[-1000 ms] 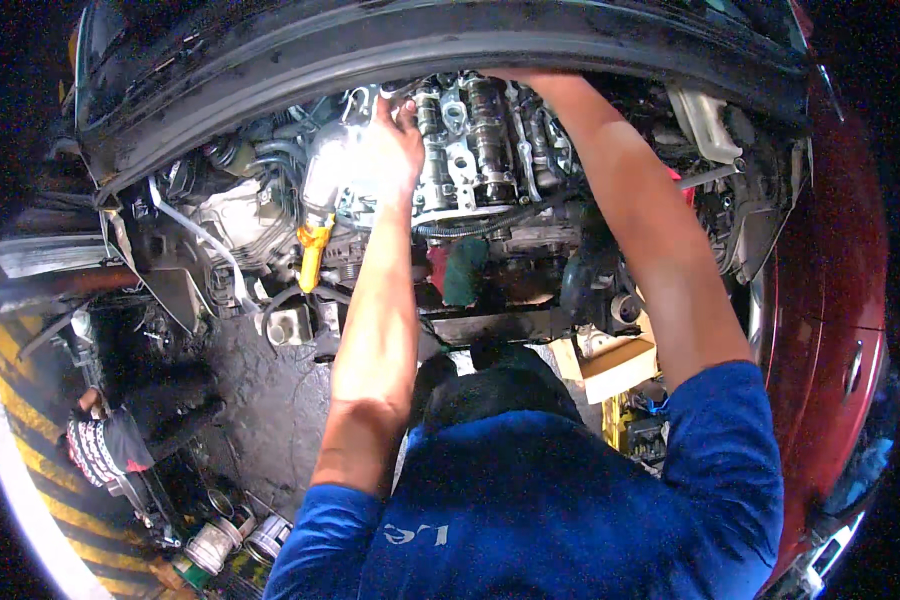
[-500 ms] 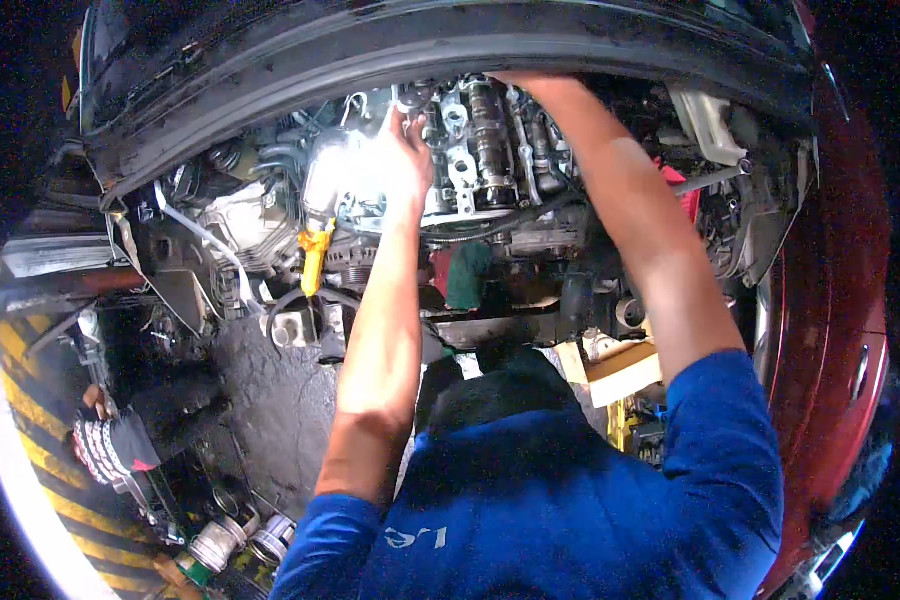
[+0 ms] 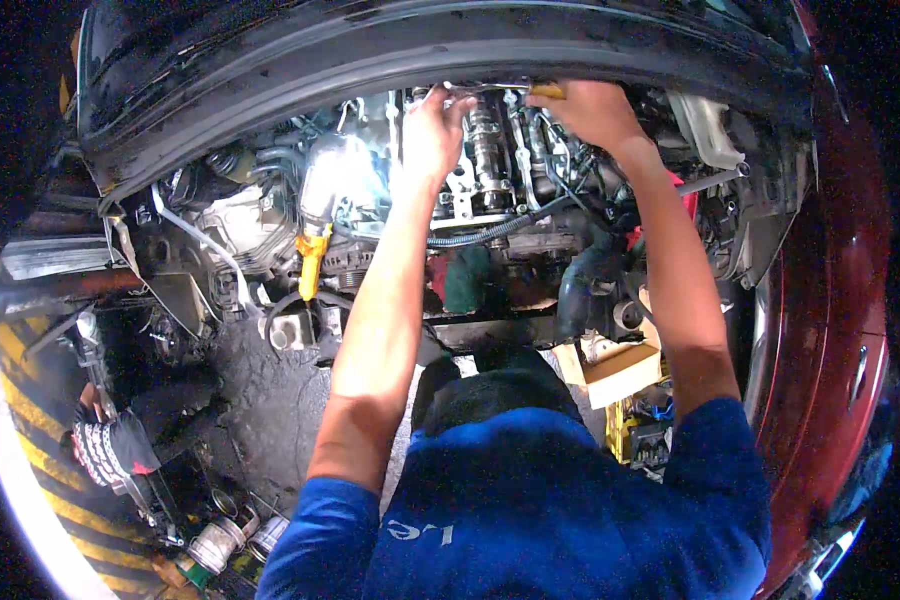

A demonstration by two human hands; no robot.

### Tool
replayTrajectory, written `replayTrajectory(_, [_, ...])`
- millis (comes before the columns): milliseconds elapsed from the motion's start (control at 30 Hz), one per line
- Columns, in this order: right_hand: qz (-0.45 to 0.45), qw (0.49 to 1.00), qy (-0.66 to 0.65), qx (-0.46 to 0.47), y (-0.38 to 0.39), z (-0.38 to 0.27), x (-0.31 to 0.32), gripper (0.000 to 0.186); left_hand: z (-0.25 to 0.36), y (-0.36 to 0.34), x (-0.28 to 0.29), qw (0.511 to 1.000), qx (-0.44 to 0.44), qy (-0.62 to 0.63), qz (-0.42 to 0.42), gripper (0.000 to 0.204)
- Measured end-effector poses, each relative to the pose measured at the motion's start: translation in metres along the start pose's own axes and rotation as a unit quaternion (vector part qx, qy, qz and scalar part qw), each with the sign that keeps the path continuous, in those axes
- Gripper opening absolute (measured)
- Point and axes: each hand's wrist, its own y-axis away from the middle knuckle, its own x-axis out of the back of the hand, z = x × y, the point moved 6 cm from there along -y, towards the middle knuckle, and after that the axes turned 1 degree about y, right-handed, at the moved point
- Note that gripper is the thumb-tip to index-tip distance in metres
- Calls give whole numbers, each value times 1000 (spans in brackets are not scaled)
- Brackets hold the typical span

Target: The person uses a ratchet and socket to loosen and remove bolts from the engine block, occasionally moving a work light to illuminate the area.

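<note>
Under the raised hood, my right hand (image 3: pixel 595 115) is closed round a tool with a yellow handle (image 3: pixel 547 91). Its thin shaft points left across the top of the opened engine (image 3: pixel 490 165), where camshafts and metal caps lie bare. My left hand (image 3: pixel 433 135) is by the far end of that shaft, fingers curled and thumb toward it. What those fingers pinch, if anything, is too small to make out. The hood's edge partly covers the work area at the top.
A lit work lamp with a yellow handle (image 3: pixel 312 265) lies on the engine, left of my forearm. The hood (image 3: pixel 410 55) hangs low overhead. An open cardboard box (image 3: pixel 620 375) stands below right. Another person (image 3: pixel 120 440) is at the lower left, near cans (image 3: pixel 215 545).
My right hand has come out from behind the hood's edge, bringing the yellow-handled tool into view. My left hand has shifted slightly right, toward the tool's shaft.
</note>
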Motion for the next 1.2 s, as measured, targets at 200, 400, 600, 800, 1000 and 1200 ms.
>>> replayTrajectory(200, [68, 997, 37, 11, 6, 19, -14, 51, -12, -12, -22, 994, 10, -83, -66, 38])
replayTrajectory(400, [-108, 983, -147, -29, 17, -10, -26, 47, -28, -17, -11, 995, -16, -92, -46, 43])
replayTrajectory(600, [-130, 988, -85, -18, 26, 1, -6, 45, 2, -17, -31, 971, 94, 61, -209, 29])
replayTrajectory(800, [-107, 981, -157, -23, 42, -81, -26, 47, -33, -43, -23, 952, -179, -215, -125, 33])
replayTrajectory(1000, [48, 981, 160, -100, 23, -1, -9, 24, -9, -31, -44, 992, -96, -30, -69, 25])
replayTrajectory(1200, [-89, 994, -58, -31, 4, -61, -11, 43, -92, -69, -35, 961, -102, -238, -99, 25])
